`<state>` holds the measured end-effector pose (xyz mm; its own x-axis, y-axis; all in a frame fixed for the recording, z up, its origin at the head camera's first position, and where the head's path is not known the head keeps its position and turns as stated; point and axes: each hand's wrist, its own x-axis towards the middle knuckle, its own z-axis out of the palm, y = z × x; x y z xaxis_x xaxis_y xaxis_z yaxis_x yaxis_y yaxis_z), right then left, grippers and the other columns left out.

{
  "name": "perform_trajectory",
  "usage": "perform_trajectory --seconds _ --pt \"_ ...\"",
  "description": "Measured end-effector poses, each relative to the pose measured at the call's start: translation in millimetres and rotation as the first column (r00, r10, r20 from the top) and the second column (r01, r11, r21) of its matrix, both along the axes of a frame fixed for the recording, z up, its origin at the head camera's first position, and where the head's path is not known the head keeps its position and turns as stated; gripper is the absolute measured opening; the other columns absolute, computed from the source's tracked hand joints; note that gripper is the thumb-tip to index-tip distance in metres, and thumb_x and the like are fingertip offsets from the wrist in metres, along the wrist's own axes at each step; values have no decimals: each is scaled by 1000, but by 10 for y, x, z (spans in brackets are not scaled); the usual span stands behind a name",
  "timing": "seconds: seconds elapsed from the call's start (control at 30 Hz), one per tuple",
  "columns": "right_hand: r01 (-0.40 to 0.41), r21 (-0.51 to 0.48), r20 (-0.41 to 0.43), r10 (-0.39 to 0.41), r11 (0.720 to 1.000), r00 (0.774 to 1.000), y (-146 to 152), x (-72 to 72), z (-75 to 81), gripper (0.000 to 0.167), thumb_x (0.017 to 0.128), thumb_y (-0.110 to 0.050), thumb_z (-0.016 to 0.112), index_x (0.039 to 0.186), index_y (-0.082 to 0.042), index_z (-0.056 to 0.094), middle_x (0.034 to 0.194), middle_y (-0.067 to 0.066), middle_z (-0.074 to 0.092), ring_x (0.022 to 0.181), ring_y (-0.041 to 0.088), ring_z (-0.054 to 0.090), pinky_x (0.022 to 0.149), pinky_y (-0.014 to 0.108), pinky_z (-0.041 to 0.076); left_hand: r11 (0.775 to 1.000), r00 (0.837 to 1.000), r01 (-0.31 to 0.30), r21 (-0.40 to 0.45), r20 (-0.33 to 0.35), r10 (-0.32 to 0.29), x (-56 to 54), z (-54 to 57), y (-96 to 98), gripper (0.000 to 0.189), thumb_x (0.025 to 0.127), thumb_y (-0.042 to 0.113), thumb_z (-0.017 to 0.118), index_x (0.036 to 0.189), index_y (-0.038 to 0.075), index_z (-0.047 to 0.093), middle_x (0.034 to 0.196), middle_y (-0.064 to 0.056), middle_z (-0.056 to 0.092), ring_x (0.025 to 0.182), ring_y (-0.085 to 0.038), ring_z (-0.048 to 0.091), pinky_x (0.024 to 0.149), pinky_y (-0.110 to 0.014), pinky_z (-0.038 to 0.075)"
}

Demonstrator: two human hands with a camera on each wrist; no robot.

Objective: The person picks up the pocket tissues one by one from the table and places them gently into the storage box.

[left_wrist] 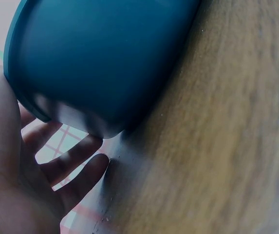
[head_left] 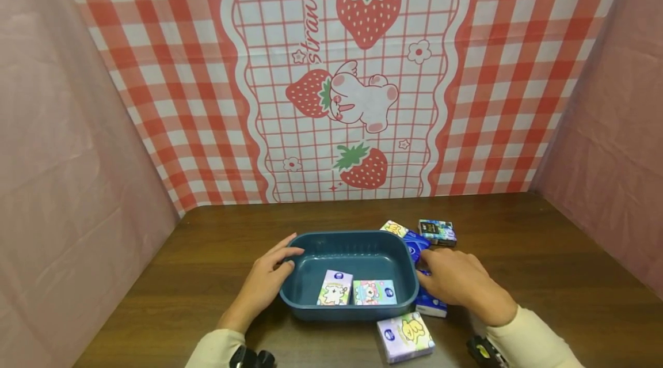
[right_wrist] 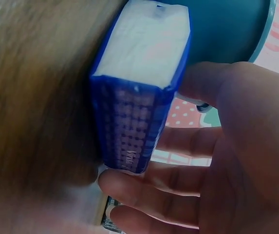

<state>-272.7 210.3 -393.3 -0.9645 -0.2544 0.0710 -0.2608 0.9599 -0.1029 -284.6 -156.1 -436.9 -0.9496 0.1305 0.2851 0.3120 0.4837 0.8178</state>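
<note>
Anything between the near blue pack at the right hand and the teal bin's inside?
Yes: right wall of the bin. The blue pack sits outside on the table; the thumb of the right hand seems between too.

Lower blue tissue pack (head_left: 431, 303): partly covered by the right grip (head_left: 458, 281) in the head view. Teal bin (left_wrist: 98, 53): cropped by the left wrist view's upper edge; desk (left_wrist: 222, 131) grain blurred there. Strawberry-print cloth (head_left: 357, 77): lettering cut off at the head view's top.
</note>
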Motion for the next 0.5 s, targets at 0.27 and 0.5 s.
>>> perform_trajectory --seconds 0.27,0.5 --pt "16 10 12 -16 1000 1000 -3 -6 -1 42 89 -58 63 86 -17 64 77 0 56 67 18 53 55 43 48 1000 1000 -6 -1 2 6 -2 -6 0 29 96 8 59 119 17 73 150 7 49 143 -25 38 113 -58 30" --pt "16 13 14 -16 1000 1000 -1 -4 -1 41 89 -58 64 86 -17 63 77 0 55 67 18 52 55 43 47 1000 1000 -7 -5 8 7 -8 -12 0 29 96 8 59 119 18 73 150 6 48 143 -26 38 113 -58 30"
